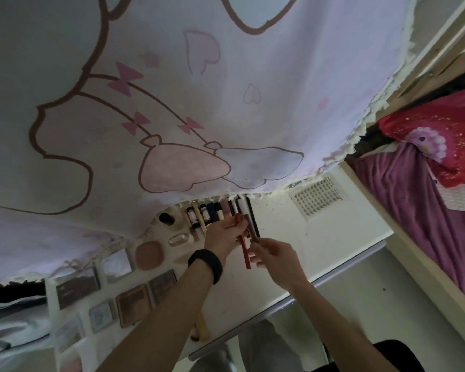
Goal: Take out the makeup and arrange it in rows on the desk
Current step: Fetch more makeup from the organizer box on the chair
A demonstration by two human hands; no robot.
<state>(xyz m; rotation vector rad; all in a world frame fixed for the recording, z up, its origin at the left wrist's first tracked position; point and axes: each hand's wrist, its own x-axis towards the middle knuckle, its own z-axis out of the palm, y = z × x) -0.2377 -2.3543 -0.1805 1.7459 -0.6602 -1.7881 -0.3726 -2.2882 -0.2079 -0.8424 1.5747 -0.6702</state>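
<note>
A cartoon-print curtain (226, 103) hides the far desk (293, 237) and the tops of a tube row (206, 214), too covered to count; one pink compact (148, 255) and at least five palettes (133, 304) lie left. The left hand (222, 238) pinches one red pencil (243, 247) above the row; the right hand (277, 260) touches it with curled fingers, grip unclear

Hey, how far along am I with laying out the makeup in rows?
Done: a row of tubes lines the back of the desk, with compacts and palettes nearer you. In hand: your left hand grips a red pencil, your right hand pinches a darker stick. Left: set both beside the tubes.
</note>
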